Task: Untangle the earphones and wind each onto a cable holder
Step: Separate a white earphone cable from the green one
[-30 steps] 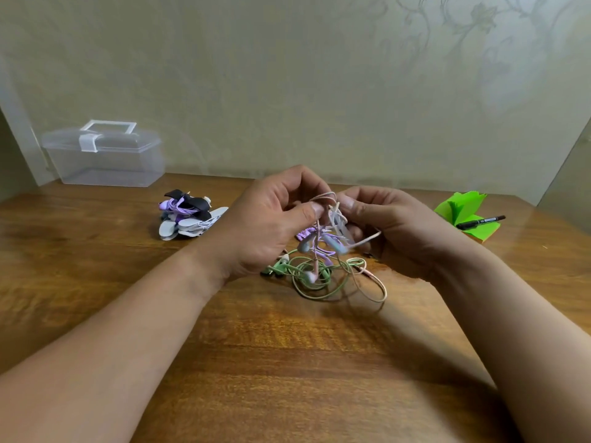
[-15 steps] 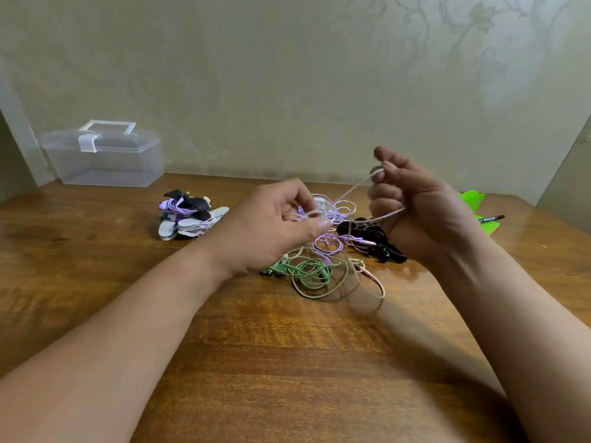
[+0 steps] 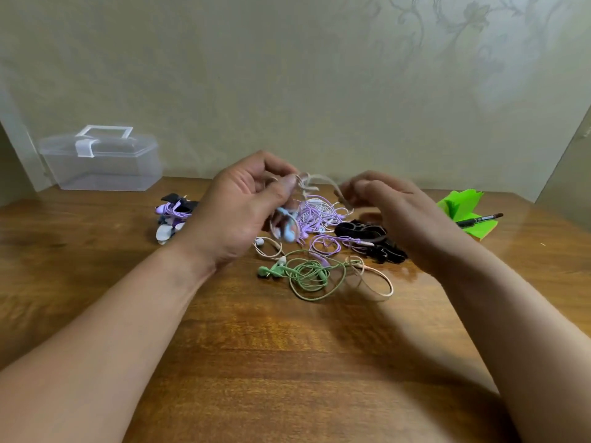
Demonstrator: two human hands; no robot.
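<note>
With our left hand and right hand both pinching the pale cable in curled fingers just above the tangle on the counter, we think a hard pull could tighten the knots.

Soft daylight, blurred fingers, wide-angle edge distortion.

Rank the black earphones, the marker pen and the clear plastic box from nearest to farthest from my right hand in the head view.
1. The black earphones, right beside the right hand, on its left.
2. The marker pen, on the green paper to its right.
3. The clear plastic box, far left at the back.
</note>
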